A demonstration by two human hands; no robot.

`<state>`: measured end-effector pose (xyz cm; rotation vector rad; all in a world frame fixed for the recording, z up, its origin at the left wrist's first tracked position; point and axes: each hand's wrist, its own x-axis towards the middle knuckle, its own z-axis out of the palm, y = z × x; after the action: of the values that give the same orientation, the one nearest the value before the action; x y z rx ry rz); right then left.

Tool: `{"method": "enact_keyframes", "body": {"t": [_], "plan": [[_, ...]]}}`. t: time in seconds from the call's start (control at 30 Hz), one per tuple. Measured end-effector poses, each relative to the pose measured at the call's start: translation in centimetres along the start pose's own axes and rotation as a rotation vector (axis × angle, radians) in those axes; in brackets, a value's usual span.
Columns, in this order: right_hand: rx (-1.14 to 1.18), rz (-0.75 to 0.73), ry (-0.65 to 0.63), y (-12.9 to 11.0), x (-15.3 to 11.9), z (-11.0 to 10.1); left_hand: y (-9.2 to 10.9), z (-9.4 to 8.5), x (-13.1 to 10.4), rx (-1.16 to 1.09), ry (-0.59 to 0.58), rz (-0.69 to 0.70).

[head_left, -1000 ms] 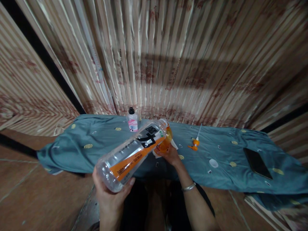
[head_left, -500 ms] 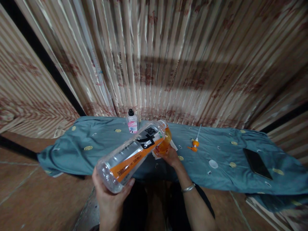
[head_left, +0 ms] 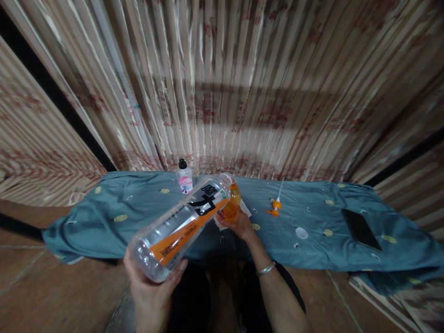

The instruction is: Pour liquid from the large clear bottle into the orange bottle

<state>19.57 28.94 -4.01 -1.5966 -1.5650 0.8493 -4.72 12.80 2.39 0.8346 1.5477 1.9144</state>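
Observation:
My left hand is wrapped round the base of a large clear plastic bottle with an orange and silver label. The bottle is tilted, its uncapped mouth pointing to the upper right over an orange translucent bottle. That smaller bottle is in the grip of my right hand, which wears a silver bangle on its wrist. The large bottle's neck hides part of it, and I cannot tell whether the two touch. A white paper shows behind the right hand. To the right lies an orange pump top with a clear tube.
A small clear bottle with a black cap and pink label stands at the back left of the cloth-covered table. A white round disc and a black phone lie on the right. A striped curtain hangs behind.
The view has shifted slightly, so most things on the table appear a little further left. Both hands keep their hold, with the large bottle tilted much as before.

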Motion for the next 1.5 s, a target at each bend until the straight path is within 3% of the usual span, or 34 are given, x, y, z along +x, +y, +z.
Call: {"method": "enact_keyframes", "body": {"t": [0.23,0.77,1.5], "plan": [[-0.030,0.054,-0.019,-0.1,0.2,0.1,0.3,0.3,0.1,-0.002,0.009,0.041],[-0.099,0.068,-0.043,-0.4,0.1,0.1,0.0,-0.1,-0.1,0.006,0.015,-0.014],[0.005,0.070,-0.022,0.5,0.2,0.1,2.4,1.3,-0.7,-0.027,0.034,-0.010]]}}
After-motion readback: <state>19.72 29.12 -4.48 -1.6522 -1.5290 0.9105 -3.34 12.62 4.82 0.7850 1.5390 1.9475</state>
